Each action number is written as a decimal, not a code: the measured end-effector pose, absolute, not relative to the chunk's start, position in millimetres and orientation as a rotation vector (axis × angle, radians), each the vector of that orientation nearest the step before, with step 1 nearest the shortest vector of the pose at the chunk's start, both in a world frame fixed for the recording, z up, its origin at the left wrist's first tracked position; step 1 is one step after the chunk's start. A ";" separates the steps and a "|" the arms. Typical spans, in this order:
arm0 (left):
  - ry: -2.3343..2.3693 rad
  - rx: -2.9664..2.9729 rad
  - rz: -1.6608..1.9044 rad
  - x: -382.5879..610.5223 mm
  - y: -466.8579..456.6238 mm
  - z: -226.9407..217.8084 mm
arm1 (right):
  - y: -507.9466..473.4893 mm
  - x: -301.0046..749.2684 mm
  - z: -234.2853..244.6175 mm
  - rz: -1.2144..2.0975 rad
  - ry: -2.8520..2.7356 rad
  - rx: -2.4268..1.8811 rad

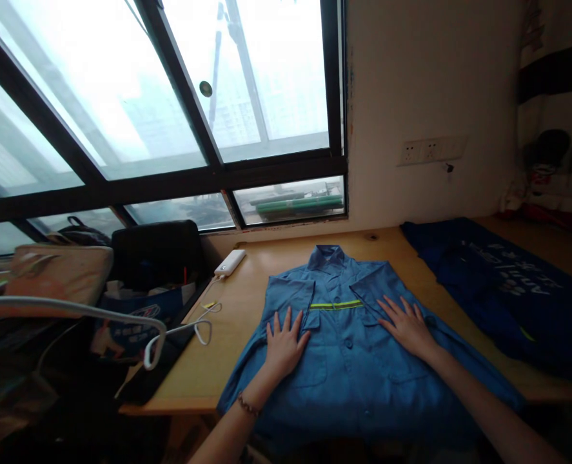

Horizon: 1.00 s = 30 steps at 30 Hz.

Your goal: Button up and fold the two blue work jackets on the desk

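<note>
A blue short-sleeved work shirt (pixel 334 354) with a yellow-green stripe across the chest lies front up on the wooden table (pixel 237 296). Its collar points toward the window, and its lower part reaches the table's near edge. The sleeves are turned inward over the front. My left hand (pixel 284 345) rests flat on the shirt's left side, fingers spread, beside a chest pocket. On the other side my right hand (pixel 406 327) lies flat below the right sleeve, its fingers apart. Neither hand grips the fabric.
A dark blue garment with white lettering (pixel 498 283) lies at the right of the table. A white power bank (pixel 230 262) with a cable sits at the back left. Left of the table are a black chair (pixel 157 251) and bags. A window (pixel 266 77) and wall sockets (pixel 431 151) are behind.
</note>
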State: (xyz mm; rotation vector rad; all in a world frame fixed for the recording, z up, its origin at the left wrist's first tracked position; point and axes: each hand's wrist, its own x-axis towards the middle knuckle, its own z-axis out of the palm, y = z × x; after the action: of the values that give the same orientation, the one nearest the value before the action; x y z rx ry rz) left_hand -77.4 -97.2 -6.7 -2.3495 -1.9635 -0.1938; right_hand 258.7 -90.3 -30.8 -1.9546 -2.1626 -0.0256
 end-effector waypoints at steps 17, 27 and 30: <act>-1.914 -2.425 -0.194 -65.7 -11.7 -4.9 | -29.8 259.7 -37.5 -0.195 -2.056 -2.118; -1.897 -2.468 -0.309 -70.5 -34.9 -7.6 | -58.9 256.6 -38.8 -0.217 -2.045 -2.094; -1.934 -2.517 -0.435 -73.0 -27.9 -6.2 | -57.1 258.7 -32.0 -0.077 -2.062 -2.087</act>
State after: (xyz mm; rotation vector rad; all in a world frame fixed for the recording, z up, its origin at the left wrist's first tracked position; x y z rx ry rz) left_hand -73.0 -27.9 -6.2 -2.5172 -1.9345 -0.4351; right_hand 258.7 -57.1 -32.0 -2.0874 -2.0619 -0.0768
